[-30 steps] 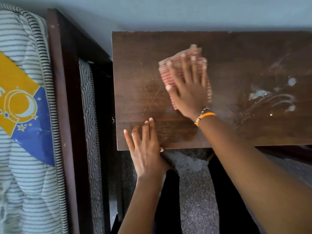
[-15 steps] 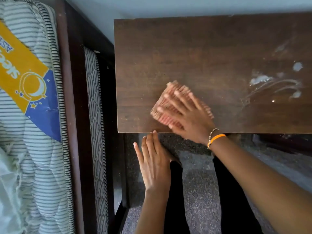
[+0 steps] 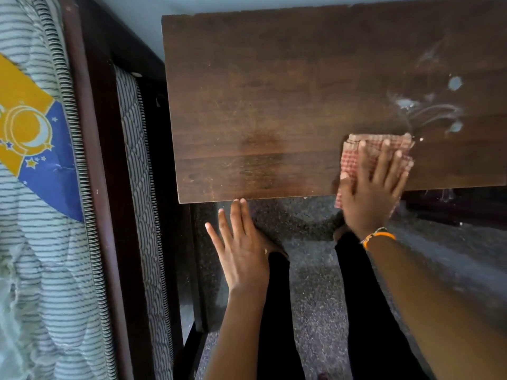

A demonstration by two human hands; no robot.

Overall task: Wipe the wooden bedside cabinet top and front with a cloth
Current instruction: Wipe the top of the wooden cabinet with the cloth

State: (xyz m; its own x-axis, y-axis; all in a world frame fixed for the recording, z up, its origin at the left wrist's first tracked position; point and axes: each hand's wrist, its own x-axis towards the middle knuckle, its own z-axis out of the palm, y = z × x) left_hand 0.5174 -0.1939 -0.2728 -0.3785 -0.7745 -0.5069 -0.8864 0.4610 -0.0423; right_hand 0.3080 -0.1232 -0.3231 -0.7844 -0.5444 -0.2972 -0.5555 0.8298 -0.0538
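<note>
Nearest the camera, 2 bare forearms reach forward over dark trouser legs (image 3: 277, 319) and a speckled grey floor (image 3: 315, 297). The left hand (image 3: 241, 250) is spread flat and holds nothing, its longest fingertips just reaching the front edge of the wooden cabinet top (image 3: 260, 111); whether they touch the edge cannot be told. To the right of it, well apart, the right hand (image 3: 370, 187) lies palm down with its fingers splayed, pressing a folded red-and-white checked cloth (image 3: 354, 149) flat against the wood rather than pinching it. An orange band (image 3: 380, 237) circles that wrist. The cloth sits at the front edge of the top, its near corner hanging over the edge beneath the heel of the hand, its far folded edge showing past the fingertips. Just beyond and to the right of the cloth, pale smears and spots (image 3: 433, 111) mark the dark wood. The stretch of wood left of the pressing hand looks brown and scuffed. Far to the left of the free hand, a dark bed frame (image 3: 104, 174) runs alongside a striped mattress (image 3: 35, 242) with a yellow and blue label (image 3: 30, 133).
</note>
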